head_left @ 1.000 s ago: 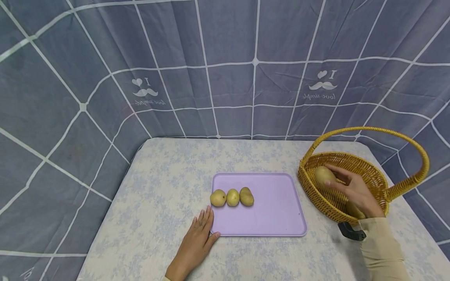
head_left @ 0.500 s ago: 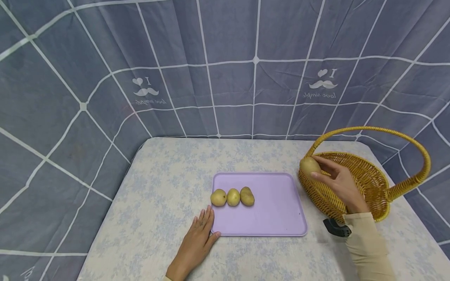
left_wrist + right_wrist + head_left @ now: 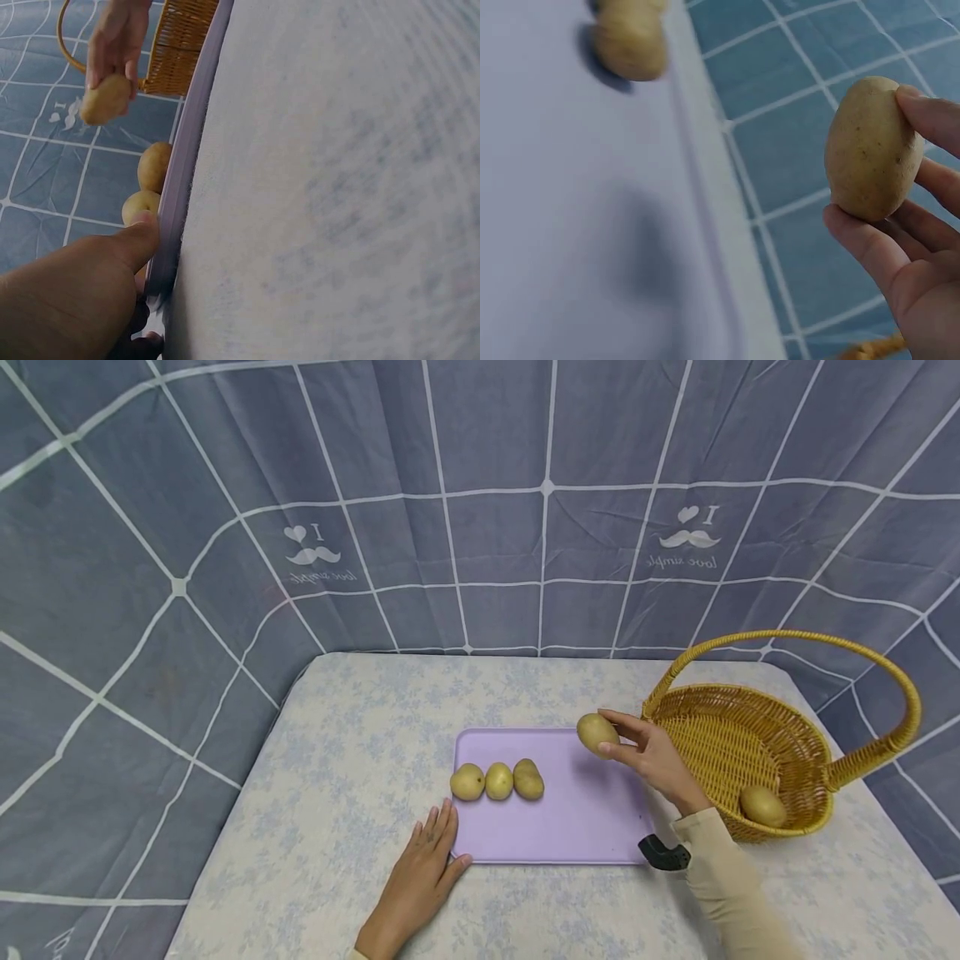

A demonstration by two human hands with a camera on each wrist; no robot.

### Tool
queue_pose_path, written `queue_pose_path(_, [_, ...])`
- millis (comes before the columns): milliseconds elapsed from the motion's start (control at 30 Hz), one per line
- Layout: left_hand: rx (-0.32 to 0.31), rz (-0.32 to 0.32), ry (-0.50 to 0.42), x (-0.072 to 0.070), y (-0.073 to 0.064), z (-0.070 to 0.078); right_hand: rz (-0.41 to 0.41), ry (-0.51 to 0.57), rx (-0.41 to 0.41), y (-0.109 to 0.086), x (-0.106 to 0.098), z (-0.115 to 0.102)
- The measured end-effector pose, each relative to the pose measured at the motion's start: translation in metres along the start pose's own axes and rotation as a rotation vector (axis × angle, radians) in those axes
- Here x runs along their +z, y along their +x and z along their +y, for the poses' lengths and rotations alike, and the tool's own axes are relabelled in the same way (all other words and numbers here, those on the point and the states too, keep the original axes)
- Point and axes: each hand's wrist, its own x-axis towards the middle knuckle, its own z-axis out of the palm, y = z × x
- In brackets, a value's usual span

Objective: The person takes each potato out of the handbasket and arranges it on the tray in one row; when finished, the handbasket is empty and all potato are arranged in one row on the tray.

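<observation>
My right hand (image 3: 651,758) pinches a potato (image 3: 597,734) between thumb and fingers, holding it above the back right part of a lilac tray (image 3: 577,827). In the right wrist view the held potato (image 3: 874,148) shows whole, and a shadow falls on the tray below. Three more potatoes lie side by side in a row at the tray's left, the rightmost one (image 3: 528,779) knobbly in outline. My left hand (image 3: 416,877) lies flat with straight fingers at the tray's front left corner; its thumb (image 3: 139,238) touches the rim in the left wrist view.
A yellow wicker basket (image 3: 720,752) with a tall arched handle stands right of the tray, one potato (image 3: 762,806) inside it. Flowered cloth (image 3: 360,735) covers the table. A blue-grey checked curtain (image 3: 495,543) hangs behind and at both sides.
My right hand has carried the potato leftward out of the basket to above the tray, uncovering the potato left in the basket. The left hand stays where it was.
</observation>
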Motion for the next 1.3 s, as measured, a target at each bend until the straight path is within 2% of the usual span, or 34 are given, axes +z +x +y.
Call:
queue_pose_path(233, [0.002,-0.001,0.0,0.0,0.001,0.0,-0.058,-0.041,0.012,0.004,0.026,0.021])
queue_pose_path(533, [0.003,0.004,0.006,0.001,0.001,0.001,-0.11,-0.101,0.093,0.002,0.041,0.032])
queue_pose_path(867, [0.0,0.002,0.013,-0.001,0.001,0.001,-0.137,-0.236,0.062,-0.005,0.052,0.003])
queue_pose_path(1100, [-0.006,-0.004,0.011,-0.002,0.001,0.001,-0.136,-0.275,0.067,-0.001,0.055,0.031])
queue_pose_path(1300, [-0.004,0.001,0.012,-0.002,0.001,0.001,-0.148,-0.298,0.058,0.0,0.057,0.037])
